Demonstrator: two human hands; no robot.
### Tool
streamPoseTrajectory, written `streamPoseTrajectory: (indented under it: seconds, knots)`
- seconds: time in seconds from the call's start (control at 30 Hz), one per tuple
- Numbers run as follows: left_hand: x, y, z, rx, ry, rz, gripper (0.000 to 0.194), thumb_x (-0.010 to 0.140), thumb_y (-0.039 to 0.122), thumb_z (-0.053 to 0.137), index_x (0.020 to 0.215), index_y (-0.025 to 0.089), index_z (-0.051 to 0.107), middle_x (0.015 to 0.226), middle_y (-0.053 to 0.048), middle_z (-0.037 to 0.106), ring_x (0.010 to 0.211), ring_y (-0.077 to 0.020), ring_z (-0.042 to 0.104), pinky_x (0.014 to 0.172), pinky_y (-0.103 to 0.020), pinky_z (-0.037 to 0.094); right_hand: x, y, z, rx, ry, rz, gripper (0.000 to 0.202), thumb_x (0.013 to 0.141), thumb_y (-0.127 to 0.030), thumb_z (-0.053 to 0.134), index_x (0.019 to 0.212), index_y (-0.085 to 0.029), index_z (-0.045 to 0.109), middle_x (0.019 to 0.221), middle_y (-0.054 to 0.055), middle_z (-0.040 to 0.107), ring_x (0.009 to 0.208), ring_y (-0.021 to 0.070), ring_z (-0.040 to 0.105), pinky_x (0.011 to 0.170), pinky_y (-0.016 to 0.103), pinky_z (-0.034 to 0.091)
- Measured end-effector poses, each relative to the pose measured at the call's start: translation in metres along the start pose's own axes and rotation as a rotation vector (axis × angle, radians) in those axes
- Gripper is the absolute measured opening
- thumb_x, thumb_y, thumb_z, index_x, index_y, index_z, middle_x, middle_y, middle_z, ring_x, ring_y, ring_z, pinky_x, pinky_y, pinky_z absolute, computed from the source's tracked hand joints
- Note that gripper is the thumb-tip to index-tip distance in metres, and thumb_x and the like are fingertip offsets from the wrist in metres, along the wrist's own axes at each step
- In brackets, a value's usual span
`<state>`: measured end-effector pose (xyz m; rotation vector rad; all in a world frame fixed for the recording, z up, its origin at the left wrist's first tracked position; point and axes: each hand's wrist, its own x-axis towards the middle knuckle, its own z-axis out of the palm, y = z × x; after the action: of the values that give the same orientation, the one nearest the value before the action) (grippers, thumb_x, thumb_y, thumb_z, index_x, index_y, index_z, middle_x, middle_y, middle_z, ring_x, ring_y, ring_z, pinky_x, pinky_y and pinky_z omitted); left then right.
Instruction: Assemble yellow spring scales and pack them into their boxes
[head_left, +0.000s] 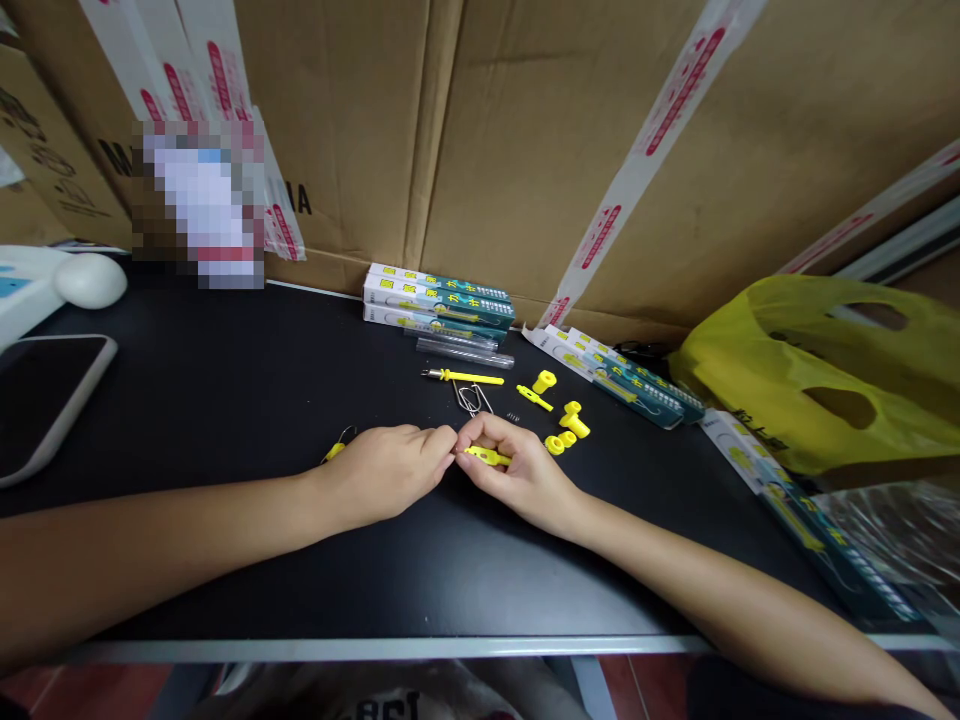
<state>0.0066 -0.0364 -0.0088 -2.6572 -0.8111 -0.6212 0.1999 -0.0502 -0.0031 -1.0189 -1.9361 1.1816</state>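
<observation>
My right hand (523, 468) pinches a small flat yellow plastic piece (487, 456) with holes in it. The fingertips of my left hand (394, 468) are pressed together and meet those of the right at the end of this piece; what they grip is too small to tell. A yellow part with a dark wire hook (335, 450) pokes out behind my left hand, mostly hidden. Just beyond the hands lie bent metal wire hooks (472, 400), a thin yellow rod with a metal end (472, 378) and a tiny spring (513, 416). Yellow plastic fittings (574, 420) are scattered to the right.
Clear tubes (465, 353) lie before stacked printed boxes (439, 303) at the back. More boxes (615, 375) run along the right beside a yellow plastic bag (787, 370). At left are a phone (49, 400) and a white object (90, 281). A large carton (517, 130) walls off the back.
</observation>
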Motion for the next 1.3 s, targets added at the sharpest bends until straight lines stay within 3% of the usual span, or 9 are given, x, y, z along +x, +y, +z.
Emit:
streamPoseTrajectory:
  seconds: [0.53, 0.87, 1.07, 1.2, 1.3]
  knots:
    - [0.000, 0.001, 0.001, 0.035, 0.024, 0.048, 0.015, 0.085, 0.008, 0.037, 0.076, 0.019, 0.044, 0.058, 0.000, 0.057, 0.049, -0.0172, 0.059, 0.043, -0.027, 0.040, 0.000, -0.002, 0.008, -0.126, 0.107, -0.070, 0.004, 0.083, -0.017, 0.053, 0.079, -0.018, 0.052, 0.066, -0.004, 0.053, 0.057, 0.0073, 0.047, 0.053, 0.018, 0.037]
    - [0.001, 0.000, 0.004, -0.039, 0.007, 0.009, 0.012, 0.083, 0.008, 0.042, 0.078, 0.019, 0.043, 0.058, 0.001, 0.058, 0.050, -0.0162, 0.060, 0.045, -0.025, 0.039, -0.002, -0.003, 0.013, -0.115, 0.187, -0.019, 0.004, 0.082, -0.015, 0.054, 0.079, -0.018, 0.053, 0.065, -0.004, 0.051, 0.057, 0.0073, 0.044, 0.053, 0.019, 0.036]
    - [-0.001, -0.001, 0.005, -0.030, 0.061, 0.006, 0.013, 0.083, 0.009, 0.041, 0.075, 0.019, 0.043, 0.057, 0.003, 0.058, 0.048, -0.0148, 0.059, 0.044, -0.026, 0.037, -0.004, -0.005, 0.010, -0.095, 0.156, -0.012, 0.003, 0.084, -0.020, 0.054, 0.082, -0.018, 0.052, 0.065, -0.004, 0.049, 0.057, 0.0083, 0.043, 0.052, 0.021, 0.034]
    - [-0.001, -0.002, 0.005, -0.054, 0.054, -0.012, 0.012, 0.083, 0.010, 0.043, 0.076, 0.019, 0.045, 0.058, 0.004, 0.059, 0.050, -0.0130, 0.060, 0.046, -0.024, 0.038, -0.006, -0.005, 0.004, -0.038, 0.104, -0.027, 0.013, 0.086, -0.013, 0.039, 0.095, -0.021, 0.045, 0.060, -0.008, 0.039, 0.054, 0.0097, 0.036, 0.053, 0.023, 0.030]
    - [-0.001, -0.001, 0.005, -0.034, 0.081, -0.016, 0.013, 0.084, 0.010, 0.042, 0.075, 0.019, 0.045, 0.056, 0.004, 0.058, 0.048, -0.0129, 0.059, 0.045, -0.025, 0.036, -0.006, -0.002, 0.004, -0.001, 0.081, -0.007, 0.014, 0.087, -0.011, 0.033, 0.093, -0.022, 0.039, 0.061, -0.008, 0.036, 0.056, 0.0102, 0.034, 0.055, 0.024, 0.030]
